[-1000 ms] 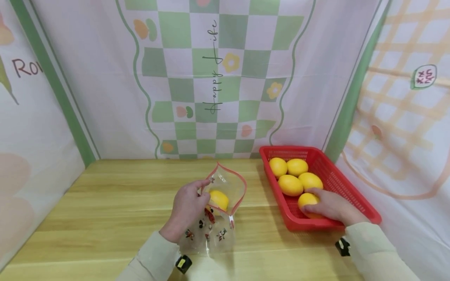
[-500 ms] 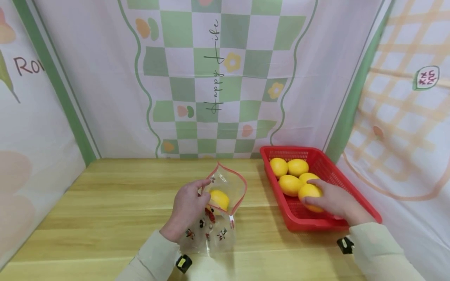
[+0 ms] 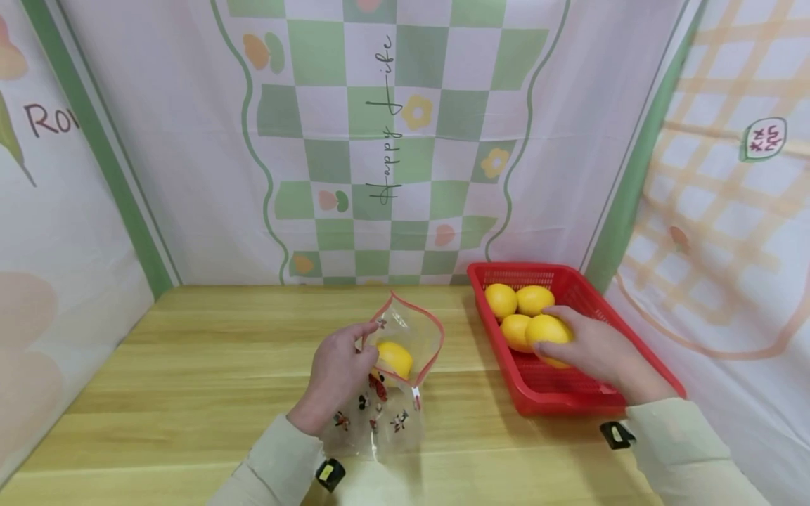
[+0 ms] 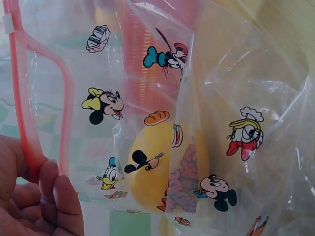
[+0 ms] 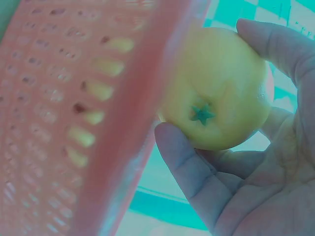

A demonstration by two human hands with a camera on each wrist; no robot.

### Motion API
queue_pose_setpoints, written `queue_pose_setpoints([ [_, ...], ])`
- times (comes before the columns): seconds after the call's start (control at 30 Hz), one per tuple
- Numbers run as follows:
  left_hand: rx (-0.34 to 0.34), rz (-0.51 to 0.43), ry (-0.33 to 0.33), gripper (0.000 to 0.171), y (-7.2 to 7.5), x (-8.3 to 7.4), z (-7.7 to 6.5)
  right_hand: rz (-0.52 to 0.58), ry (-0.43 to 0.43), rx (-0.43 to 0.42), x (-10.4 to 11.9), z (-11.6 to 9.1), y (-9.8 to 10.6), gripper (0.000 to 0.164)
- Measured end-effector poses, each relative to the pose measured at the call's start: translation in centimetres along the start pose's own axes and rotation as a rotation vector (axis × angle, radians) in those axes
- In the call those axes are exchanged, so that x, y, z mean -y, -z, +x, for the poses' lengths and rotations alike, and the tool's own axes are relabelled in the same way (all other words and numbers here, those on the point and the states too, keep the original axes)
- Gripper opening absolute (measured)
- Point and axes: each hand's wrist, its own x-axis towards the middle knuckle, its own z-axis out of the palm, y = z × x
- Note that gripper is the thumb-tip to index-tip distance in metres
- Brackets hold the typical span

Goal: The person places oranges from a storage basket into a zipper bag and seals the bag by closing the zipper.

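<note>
Right grip (image 3: 595, 350), curved only as wide as the yellow citrus fruit (image 3: 547, 337) it holds, is over the red basket (image 3: 544, 405). Left of this basket, the left grip (image 3: 339, 371) pinches a gaping clear zip bag (image 3: 389, 407) by its edge, another fruit (image 3: 394, 359) inside.

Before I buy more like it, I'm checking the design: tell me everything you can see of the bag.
The bag looks like clear, creased plastic printed with cartoon characters. A pinkish-red strip edges its open mouth, with a white slider at the near corner. It appears to rest on the table, left of the basket. The left hand pinches the strip, and one yellow fruit shows inside.
</note>
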Motion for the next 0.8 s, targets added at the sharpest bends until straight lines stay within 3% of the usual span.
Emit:
queue_pose_setpoints([
  [0.8,0.005,0.002,-0.001,0.049,0.1,0.0,-0.1,0.003,0.049,-0.052,6.4,-0.8,1.5,0.082],
])
